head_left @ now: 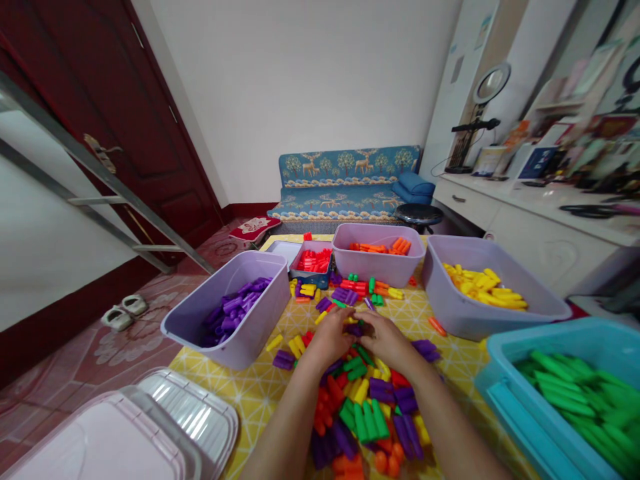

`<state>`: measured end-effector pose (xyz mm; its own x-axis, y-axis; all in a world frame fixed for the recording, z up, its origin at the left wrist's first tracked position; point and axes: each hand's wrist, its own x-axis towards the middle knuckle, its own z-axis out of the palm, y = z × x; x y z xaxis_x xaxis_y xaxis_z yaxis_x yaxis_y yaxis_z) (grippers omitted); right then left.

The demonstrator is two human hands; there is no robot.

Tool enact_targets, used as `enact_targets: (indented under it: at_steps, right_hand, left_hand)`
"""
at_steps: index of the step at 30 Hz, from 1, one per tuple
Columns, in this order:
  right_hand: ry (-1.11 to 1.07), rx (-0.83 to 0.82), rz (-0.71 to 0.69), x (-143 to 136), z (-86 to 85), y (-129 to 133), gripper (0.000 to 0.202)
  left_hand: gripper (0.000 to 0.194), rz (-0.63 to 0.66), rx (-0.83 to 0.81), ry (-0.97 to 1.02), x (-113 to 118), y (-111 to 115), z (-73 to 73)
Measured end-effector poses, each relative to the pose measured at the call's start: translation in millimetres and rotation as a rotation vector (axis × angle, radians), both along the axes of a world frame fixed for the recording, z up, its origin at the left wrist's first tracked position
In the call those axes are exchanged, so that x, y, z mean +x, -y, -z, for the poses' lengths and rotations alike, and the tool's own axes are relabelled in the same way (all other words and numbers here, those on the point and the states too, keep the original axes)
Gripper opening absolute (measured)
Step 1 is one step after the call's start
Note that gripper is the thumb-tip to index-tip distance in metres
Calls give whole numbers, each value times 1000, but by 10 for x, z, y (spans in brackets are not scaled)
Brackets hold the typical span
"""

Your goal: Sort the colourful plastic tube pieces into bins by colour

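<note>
My left hand (330, 337) and my right hand (386, 339) meet over the middle of the table, both with fingers curled inward. Between them shows a small purple plastic piece (355, 329), partly hidden by the fingers. Under and in front of my wrists spreads a mixed pile of short tube-like plastic pieces, among them green pieces (370, 421), purple pieces (382, 390) and orange pieces (325, 407). Some of them lie side by side in small joined-looking rows. More loose coloured pieces (345, 295) are scattered just beyond my fingertips.
Around the pile stand a lilac bin of purple pieces (250, 347), a small box of red pieces (311, 280), lilac bins of orange (377, 270) and yellow (460, 320), and a turquoise bin of green (515, 407). Lids (200, 417) lie at left. A ladder (120, 193) leans beyond.
</note>
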<state>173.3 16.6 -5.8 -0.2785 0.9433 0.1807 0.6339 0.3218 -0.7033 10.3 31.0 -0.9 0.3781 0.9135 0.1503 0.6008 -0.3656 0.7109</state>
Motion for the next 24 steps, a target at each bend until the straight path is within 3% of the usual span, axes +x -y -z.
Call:
enact_targets:
  at_steps: [4,10,13,16,20,24]
  right_hand:
    - [40,-20,-22,-31,-73,44,48]
    - [33,-80,51,2,-74,59,27]
    - [-157,-58,177,-25,-91,37,11]
    - [-427,-123,258,-72,-138,29,19]
    - [-672,-148,227,-146,-194,37,23]
    - [-780,-143,132,-187,-253,56,28]
  left_hand:
    - [60,78,-33,25,-21,-4,15]
    - [54,37,-58,22,-60,-20,35]
    - [48,9,-51,88,-58,-17,-45]
    - [49,68,-155,284,-56,6,-161]
    - [56,202,-285,507,-51,51,-270]
    - [50,56,-304,607,-26,54,-355]
